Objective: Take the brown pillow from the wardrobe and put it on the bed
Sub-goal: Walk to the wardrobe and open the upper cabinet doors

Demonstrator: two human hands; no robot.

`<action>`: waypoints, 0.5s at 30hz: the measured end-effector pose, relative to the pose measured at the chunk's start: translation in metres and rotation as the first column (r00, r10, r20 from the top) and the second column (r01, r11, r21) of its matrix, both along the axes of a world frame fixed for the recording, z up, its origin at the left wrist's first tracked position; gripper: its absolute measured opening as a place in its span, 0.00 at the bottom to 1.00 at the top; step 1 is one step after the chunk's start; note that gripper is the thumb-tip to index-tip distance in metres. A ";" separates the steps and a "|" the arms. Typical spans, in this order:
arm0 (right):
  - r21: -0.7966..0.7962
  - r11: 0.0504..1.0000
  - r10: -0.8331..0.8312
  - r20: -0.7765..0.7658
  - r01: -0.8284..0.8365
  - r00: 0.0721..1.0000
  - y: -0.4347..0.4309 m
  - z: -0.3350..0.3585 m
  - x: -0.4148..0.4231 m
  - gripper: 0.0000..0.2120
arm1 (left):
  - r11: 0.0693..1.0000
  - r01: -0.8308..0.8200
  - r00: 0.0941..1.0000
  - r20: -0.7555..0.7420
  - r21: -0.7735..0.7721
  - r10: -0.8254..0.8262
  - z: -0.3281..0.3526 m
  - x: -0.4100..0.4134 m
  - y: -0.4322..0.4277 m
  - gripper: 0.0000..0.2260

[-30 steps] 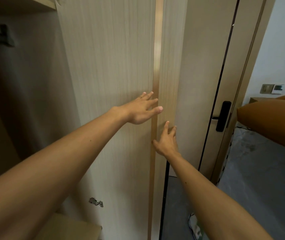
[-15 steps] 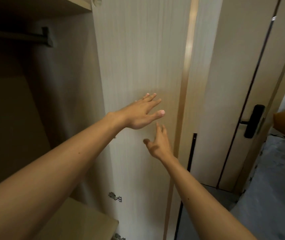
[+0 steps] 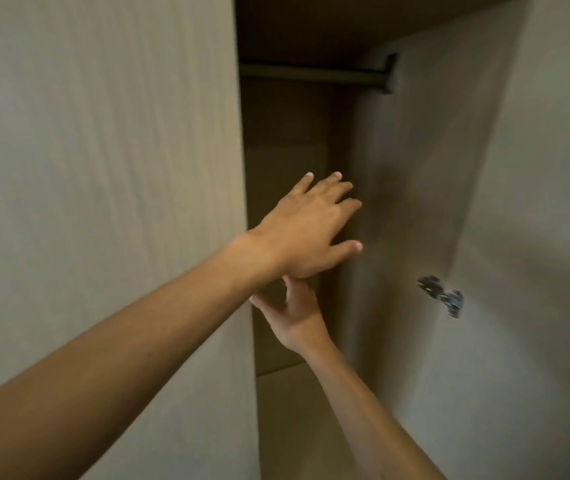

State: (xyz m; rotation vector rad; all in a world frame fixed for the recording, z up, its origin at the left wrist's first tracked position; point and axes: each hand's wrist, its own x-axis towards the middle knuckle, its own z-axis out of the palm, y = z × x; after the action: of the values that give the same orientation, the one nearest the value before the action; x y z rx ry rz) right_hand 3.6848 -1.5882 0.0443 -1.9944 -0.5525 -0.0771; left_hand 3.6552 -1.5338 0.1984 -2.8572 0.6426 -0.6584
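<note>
While both arms reach toward the open wardrobe point(image 3: 415, 168), the left hand point(image 3: 311, 226) is spread flat with its fingers apart, holding nothing, and the right hand point(image 3: 294, 313) sits just beneath it, also open and empty, its fingertips partly hidden by the left palm. Inside, only a dark hanging rail point(image 3: 311, 72) and a bare shelf point(image 3: 294, 403) show — the brown pillow is nowhere in view, so its place cannot be told. A door hinge point(image 3: 444, 296) sits on the right panel. Judging by the task, a pillow should be light, soft and yielding — best taken with two hands at opposite edges, fingers sunk in, rather than pinched at a corner.
</note>
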 end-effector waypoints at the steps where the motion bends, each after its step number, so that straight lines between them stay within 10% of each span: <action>1: 0.052 0.997 0.054 -0.019 -0.053 0.998 0.007 0.000 0.000 0.28 | 0.996 -0.078 0.997 0.025 0.050 0.077 0.001 0.000 0.010 0.32; 15: 0.251 0.875 0.426 0.003 -0.413 0.905 0.003 0.001 -0.024 0.35 | 0.630 -0.687 0.719 0.211 0.363 0.662 0.004 -0.046 -0.009 0.23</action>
State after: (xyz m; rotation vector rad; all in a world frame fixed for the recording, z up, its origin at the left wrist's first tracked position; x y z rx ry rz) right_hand 3.6606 -1.5856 0.0451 -1.5928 -0.8877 0.1679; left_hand 3.6091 -1.5432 0.2026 -2.3674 -0.3046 -0.3958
